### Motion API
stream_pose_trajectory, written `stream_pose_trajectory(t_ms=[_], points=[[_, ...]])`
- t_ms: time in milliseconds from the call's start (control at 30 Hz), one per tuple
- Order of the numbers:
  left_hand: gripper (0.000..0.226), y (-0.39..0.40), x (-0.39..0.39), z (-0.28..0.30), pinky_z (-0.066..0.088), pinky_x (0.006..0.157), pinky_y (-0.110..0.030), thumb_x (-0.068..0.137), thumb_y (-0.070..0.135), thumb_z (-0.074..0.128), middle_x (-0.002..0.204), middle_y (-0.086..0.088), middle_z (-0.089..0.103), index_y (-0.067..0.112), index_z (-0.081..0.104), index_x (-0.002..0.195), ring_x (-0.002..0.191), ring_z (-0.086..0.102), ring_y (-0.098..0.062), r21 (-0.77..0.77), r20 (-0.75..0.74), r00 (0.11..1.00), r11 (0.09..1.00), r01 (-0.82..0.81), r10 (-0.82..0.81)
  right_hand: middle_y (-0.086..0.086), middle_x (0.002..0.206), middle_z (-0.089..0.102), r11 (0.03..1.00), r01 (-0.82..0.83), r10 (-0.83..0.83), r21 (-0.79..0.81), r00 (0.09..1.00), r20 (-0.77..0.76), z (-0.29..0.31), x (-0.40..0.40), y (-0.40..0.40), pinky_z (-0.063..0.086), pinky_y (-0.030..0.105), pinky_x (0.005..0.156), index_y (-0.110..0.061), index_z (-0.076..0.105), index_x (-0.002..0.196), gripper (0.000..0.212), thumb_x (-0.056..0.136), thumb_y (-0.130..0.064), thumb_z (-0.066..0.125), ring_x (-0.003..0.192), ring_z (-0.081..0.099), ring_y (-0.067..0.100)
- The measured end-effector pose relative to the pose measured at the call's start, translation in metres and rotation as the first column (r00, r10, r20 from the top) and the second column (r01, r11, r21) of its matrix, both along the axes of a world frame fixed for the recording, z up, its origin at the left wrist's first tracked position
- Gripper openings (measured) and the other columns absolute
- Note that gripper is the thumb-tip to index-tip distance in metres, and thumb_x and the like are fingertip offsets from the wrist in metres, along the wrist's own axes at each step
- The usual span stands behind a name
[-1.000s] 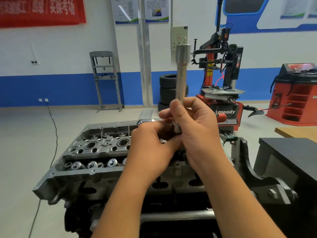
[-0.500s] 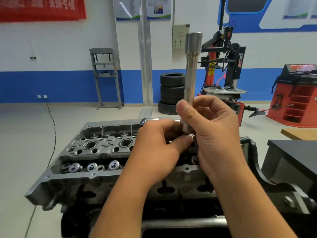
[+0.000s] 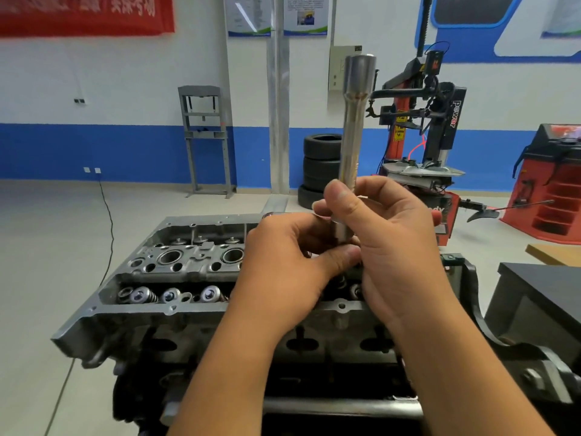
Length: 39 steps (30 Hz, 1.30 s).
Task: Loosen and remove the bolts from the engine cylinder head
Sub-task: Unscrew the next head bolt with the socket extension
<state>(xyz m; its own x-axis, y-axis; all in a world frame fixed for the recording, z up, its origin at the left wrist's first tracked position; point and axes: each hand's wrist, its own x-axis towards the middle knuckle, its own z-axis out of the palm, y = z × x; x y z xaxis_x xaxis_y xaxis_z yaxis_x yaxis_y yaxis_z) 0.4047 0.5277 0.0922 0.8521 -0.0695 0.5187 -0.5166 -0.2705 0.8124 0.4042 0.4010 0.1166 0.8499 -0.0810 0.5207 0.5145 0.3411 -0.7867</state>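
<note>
Right hand [image 3: 399,247] is gripping a long metal socket [image 3: 353,146] upright, thumb and fingers [image 3: 338,196] curled round its lower shaft; the wide end is standing well above the fingers. Left hand [image 3: 283,265] is pinching at the socket's bottom end, thumb [image 3: 341,258] pressed just under it, other fingers curled behind; what sits between them cannot be told. Both hands are hovering over the cylinder head [image 3: 188,278], which is lying directly below and left of the fingers. Valve springs [image 3: 171,294] are showing in a row left of the left wrist; two round bores [image 3: 171,256] are sitting beyond them. No bolt is clearly visible; the hands are covering the head's right half.

Behind the fingers: stacked tyres [image 3: 320,165], a red-black tyre changer [image 3: 424,127], a grey press frame [image 3: 206,136] far left of them. A dark worktop [image 3: 540,284] is sitting right of the right forearm.

Versus half a second back: grip is staying the same, socket still upright, its tip sitting slightly lower against the wall panel, and the hands are shifted a touch lower in view.
</note>
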Motion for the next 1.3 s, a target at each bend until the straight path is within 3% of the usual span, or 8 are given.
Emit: stream_pose_trajectory(t_ms=[167,267,400,567,733,833,1000,1300], points=[[0.017,0.0019,-0.0044,0.0029,0.058,0.079,-0.029,0.100,0.022,0.070,0.096,0.020,0.078,0.035,0.077,0.109,0.088,0.072,0.001,0.154,-0.041,0.995,0.984,0.092,-0.087,0.005,0.092,0.079,0.992,0.085,-0.079,-0.093,0.994,0.069,-0.0030,0.0008,0.0032,0.059,0.027,0.077,-0.019,0.072,0.092,0.033,0.079,-0.049,0.074,0.087,0.075,0.015],[0.016,-0.0014,-0.0057,0.0020,0.061,0.087,-0.037,0.094,0.024,0.076,0.095,0.020,0.077,0.036,0.078,0.104,0.092,0.072,0.002,0.156,0.023,0.999,0.987,-0.030,0.027,0.005,0.091,0.079,0.993,0.041,-0.037,-0.113,0.999,0.035,-0.0026,0.0015,0.0056,0.059,0.026,0.071,-0.020,0.075,0.092,0.032,0.087,-0.051,0.067,0.085,0.076,0.017],[0.015,-0.0043,-0.0088,-0.0001,0.058,0.077,-0.023,0.083,0.036,0.085,0.088,0.028,0.075,0.043,0.075,0.091,0.083,0.069,0.011,0.117,0.068,0.991,0.985,-0.124,0.117,0.008,0.090,0.079,0.998,0.014,-0.011,-0.063,0.999,0.038,-0.0015,0.0011,0.0040,0.061,0.032,0.072,-0.017,0.073,0.092,0.025,0.086,-0.042,0.075,0.087,0.077,0.021],[0.018,0.0027,-0.0073,0.0035,0.050,0.061,-0.016,0.100,0.025,0.069,0.081,0.023,0.074,0.040,0.074,0.093,0.068,0.068,-0.002,0.146,0.007,0.998,0.987,0.066,-0.068,0.007,0.088,0.078,0.995,0.041,-0.029,-0.087,0.991,0.134,-0.0026,-0.0019,0.0049,0.060,0.029,0.075,-0.016,0.065,0.094,0.026,0.085,-0.040,0.071,0.090,0.077,0.020],[0.013,-0.0011,-0.0079,0.0037,0.059,0.082,-0.031,0.094,0.024,0.077,0.090,0.022,0.077,0.036,0.079,0.097,0.087,0.071,0.003,0.096,0.013,1.000,0.995,-0.013,0.012,0.010,0.088,0.077,0.999,0.007,-0.006,-0.034,1.000,0.027,-0.0007,-0.0005,0.0016,0.057,0.026,0.064,-0.021,0.075,0.087,0.022,0.087,-0.041,0.066,0.079,0.072,0.016],[0.014,-0.0040,-0.0084,0.0011,0.061,0.074,-0.032,0.082,0.036,0.085,0.084,0.019,0.076,0.031,0.078,0.092,0.078,0.071,0.002,0.068,0.043,0.991,0.989,-0.128,0.126,0.008,0.089,0.078,0.997,0.040,-0.036,-0.059,0.997,0.070,-0.0010,-0.0013,0.0033,0.059,0.028,0.070,-0.018,0.073,0.094,0.025,0.080,-0.039,0.075,0.084,0.075,0.017],[0.019,-0.0016,-0.0092,0.0045,0.054,0.072,-0.022,0.096,0.022,0.075,0.095,0.025,0.077,0.040,0.075,0.099,0.084,0.070,0.005,0.114,0.009,0.999,0.992,0.050,-0.051,0.007,0.088,0.077,0.998,0.032,-0.028,-0.048,0.996,0.083,-0.0012,-0.0016,0.0005,0.059,0.029,0.073,-0.018,0.073,0.091,0.019,0.084,-0.035,0.072,0.085,0.073,0.015],[0.012,-0.0030,-0.0087,0.0032,0.058,0.070,-0.028,0.084,0.032,0.083,0.085,0.020,0.075,0.032,0.076,0.094,0.075,0.070,0.000,0.061,0.048,0.994,0.993,-0.097,0.095,0.010,0.088,0.078,0.997,-0.021,0.028,-0.076,0.996,0.090,-0.0011,-0.0016,0.0040,0.063,0.038,0.073,-0.032,0.073,0.080,0.014,0.073,-0.042,0.080,0.087,0.076,0.024]])
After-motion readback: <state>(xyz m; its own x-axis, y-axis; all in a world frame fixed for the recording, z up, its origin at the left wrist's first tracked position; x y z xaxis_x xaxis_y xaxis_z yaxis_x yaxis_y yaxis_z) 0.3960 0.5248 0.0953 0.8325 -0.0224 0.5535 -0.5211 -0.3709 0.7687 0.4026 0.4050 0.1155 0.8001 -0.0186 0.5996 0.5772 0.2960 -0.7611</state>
